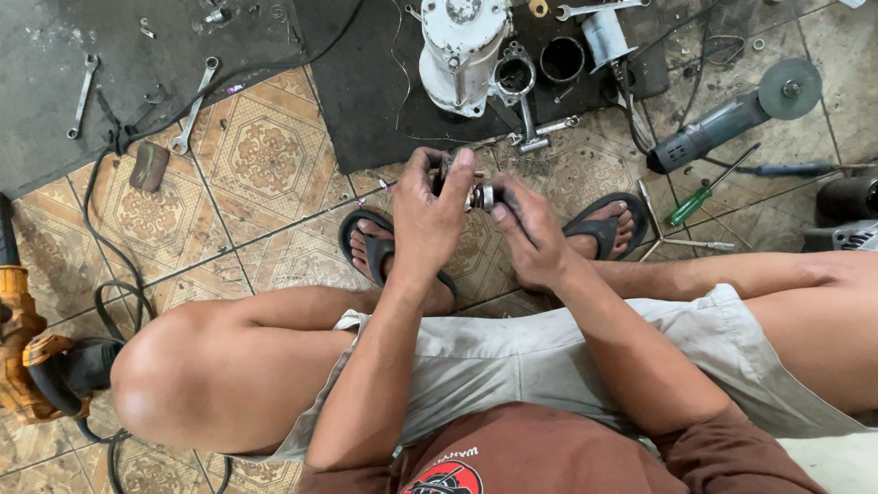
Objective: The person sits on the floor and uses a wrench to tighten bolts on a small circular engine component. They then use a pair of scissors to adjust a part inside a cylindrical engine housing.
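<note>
1. A person squats on a patterned tile floor (264,156), seen from a camera on their own head, knees spread so the work sits between them above two sandalled feet.
2. The left hand (427,218) is closed around a small dark metal part (459,181), gripping it from the side, apparently to keep it steady.
3. The right hand (528,234) pinches the shiny end of the same part between thumb and fingertips, as if to turn or pull a piece of it; exactly what the part is cannot be told.
4. The part is held in the air in front of the body, just short of a dark rubber mat (371,100).
5. On the mat stands one white motor housing (460,35), upright, with two dark ring-shaped parts beside it, near enough to reach.
6. At least four spanners show: two on the grey floor (10,89) at the upper left, one on the mat behind the housing, one near the mat's front edge.
7. To the right lie one grey angle grinder (728,117) and two screwdrivers, one green-handled (702,201), one blue-handled (795,169).
8. At the far left rests one orange power tool (9,345), its black cable (111,294) looping across the tiles.
</note>
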A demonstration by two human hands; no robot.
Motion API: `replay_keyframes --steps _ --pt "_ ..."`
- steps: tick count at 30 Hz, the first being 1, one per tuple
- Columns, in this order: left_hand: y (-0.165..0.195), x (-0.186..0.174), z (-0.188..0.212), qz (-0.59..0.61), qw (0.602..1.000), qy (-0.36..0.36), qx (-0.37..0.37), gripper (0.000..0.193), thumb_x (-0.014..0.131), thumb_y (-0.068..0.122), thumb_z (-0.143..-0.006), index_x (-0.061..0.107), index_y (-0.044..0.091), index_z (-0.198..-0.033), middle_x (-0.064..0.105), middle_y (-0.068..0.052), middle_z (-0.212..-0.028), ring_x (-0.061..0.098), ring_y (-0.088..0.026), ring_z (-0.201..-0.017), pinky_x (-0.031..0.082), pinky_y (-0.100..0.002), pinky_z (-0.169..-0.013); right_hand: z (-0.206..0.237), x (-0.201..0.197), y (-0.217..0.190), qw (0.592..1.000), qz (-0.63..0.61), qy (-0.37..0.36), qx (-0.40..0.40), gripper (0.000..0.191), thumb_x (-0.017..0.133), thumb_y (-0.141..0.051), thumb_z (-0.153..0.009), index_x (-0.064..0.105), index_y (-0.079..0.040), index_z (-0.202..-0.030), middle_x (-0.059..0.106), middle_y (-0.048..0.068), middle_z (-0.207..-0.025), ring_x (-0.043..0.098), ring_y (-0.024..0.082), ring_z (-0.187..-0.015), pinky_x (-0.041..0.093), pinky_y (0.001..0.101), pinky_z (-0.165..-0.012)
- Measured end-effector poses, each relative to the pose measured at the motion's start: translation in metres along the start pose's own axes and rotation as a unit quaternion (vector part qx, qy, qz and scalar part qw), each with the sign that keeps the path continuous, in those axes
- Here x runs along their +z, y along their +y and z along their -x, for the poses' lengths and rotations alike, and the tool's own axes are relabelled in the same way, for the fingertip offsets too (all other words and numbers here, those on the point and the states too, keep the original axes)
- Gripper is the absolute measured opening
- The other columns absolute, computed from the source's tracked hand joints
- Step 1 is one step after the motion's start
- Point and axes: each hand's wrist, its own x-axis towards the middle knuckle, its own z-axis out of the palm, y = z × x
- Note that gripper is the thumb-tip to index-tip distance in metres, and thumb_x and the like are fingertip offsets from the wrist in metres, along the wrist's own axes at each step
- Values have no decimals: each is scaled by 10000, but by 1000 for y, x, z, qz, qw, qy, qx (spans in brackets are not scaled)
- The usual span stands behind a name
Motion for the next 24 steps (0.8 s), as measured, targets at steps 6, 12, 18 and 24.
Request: replay_keyframes --steps 6,12,18,24 --pt "-5 0 -1 -10 1000 10 -7 394 653 360 -1006 618 -13 -884 626 -66 -692 536 -102 -654 466 -307 -583 4 3 8 999 46 -16 0 299 550 -163 -1061 566 46 -1275 648 260 -1179 652 414 -1101 507 432 -977" --pt "-8 -1 -1 29 999 -11 -14 387 637 359 -1005 629 -7 -877 650 -62 -711 563 -92 -674 482 -314 -597 9 3 18 993 106 -16 -40 319 575 -129 -1045 560 46 -1311 646 288 -1262 603 481 -1282 470 495 -1117" --pt "-10 1 1 -1 1000 9 -2 381 646 344 -1006 599 -9 -869 624 -76 -693 536 -110 -652 465 -324 -584 5 3 12 994 90 -21 -50 340 625 -95 -1005 561 50 -1306 646 274 -1252 616 480 -1244 474 493 -1105" --pt "-11 1 3 17 1000 12 9 344 669 316 -998 576 0 -898 611 -60 -695 521 -83 -657 458 -304 -579 -5 5 0 997 70 -19 -37 360 673 -45 -921 572 44 -1255 637 252 -1175 657 423 -1086 531 434 -948"
